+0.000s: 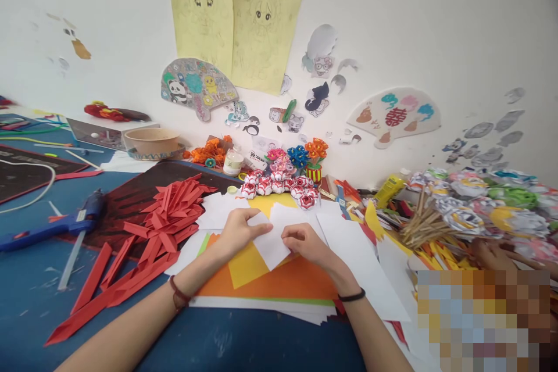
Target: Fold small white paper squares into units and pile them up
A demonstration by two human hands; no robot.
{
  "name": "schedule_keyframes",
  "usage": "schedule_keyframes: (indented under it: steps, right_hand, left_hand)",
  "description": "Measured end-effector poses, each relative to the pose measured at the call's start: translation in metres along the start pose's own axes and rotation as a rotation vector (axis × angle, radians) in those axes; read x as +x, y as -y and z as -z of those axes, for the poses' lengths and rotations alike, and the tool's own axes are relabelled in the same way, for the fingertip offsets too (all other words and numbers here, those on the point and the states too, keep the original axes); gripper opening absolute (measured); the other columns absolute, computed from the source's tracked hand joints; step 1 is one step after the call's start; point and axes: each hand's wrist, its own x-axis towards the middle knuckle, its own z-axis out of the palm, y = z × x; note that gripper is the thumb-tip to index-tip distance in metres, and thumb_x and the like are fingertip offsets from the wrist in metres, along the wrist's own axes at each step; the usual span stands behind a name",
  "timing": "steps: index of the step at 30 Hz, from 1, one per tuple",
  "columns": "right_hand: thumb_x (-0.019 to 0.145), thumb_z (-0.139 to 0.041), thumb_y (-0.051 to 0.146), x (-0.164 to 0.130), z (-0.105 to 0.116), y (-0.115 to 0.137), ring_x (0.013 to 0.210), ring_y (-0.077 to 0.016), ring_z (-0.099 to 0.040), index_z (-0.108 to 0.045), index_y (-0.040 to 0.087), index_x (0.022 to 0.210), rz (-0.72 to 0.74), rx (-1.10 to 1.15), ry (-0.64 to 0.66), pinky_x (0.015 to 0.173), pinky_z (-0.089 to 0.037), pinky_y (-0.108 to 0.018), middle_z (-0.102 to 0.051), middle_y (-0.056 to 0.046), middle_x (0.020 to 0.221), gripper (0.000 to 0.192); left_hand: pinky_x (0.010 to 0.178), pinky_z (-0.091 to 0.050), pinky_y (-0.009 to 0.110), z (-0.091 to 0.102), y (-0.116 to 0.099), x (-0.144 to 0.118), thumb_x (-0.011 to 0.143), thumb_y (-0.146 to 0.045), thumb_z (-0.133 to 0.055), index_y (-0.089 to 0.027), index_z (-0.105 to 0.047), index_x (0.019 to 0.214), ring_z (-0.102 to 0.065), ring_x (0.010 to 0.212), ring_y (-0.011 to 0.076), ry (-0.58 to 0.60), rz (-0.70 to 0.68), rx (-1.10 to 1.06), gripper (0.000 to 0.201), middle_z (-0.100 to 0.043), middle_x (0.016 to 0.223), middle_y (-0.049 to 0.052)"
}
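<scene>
My left hand (238, 231) and my right hand (305, 242) both pinch a small white paper (270, 247) folded to a point, held just above a stack of coloured sheets (279, 282) with orange and yellow on top. The left fingers grip its upper left edge, the right fingers its right edge. White sheets (349, 244) lie spread around and under the stack.
A pile of folded red paper strips (161, 226) lies to the left, beside a blue glue gun (56, 224). Small paper flowers (279, 183) stand behind the sheets. Wooden sticks (425, 224) and patterned paper flowers (488, 197) fill the right. Another person's hand (492, 253) rests at right.
</scene>
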Motion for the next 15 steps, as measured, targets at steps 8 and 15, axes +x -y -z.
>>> schedule_keyframes:
  steps: [8, 15]
  right_hand:
    - [0.07, -0.051, 0.013, -0.007, 0.012, -0.003, 0.049, -0.0104, -0.053, -0.057, 0.015, 0.059, -0.032, -0.074, 0.066, 0.049, -0.042, -0.021, -0.057, 0.002, 0.054, 0.012]
    - [0.083, -0.053, 0.045, -0.002, 0.007, -0.003, 0.055, -0.0117, -0.058, -0.061, 0.014, 0.074, 0.001, 0.047, -0.078, 0.057, -0.047, -0.024, -0.062, -0.002, 0.064, 0.033]
  left_hand:
    - [0.051, -0.037, 0.021, 0.013, 0.008, 0.01, 0.065, -0.042, -0.067, -0.012, -0.063, 0.073, -0.052, 0.056, 0.0124, -0.213, 0.065, -0.093, 0.031, -0.061, 0.063, 0.0]
    - [0.052, -0.035, 0.02, 0.012, 0.004, 0.009, 0.071, -0.04, -0.063, -0.012, -0.062, 0.078, -0.048, 0.058, 0.0111, -0.174, 0.058, -0.166, 0.03, -0.058, 0.067, 0.0]
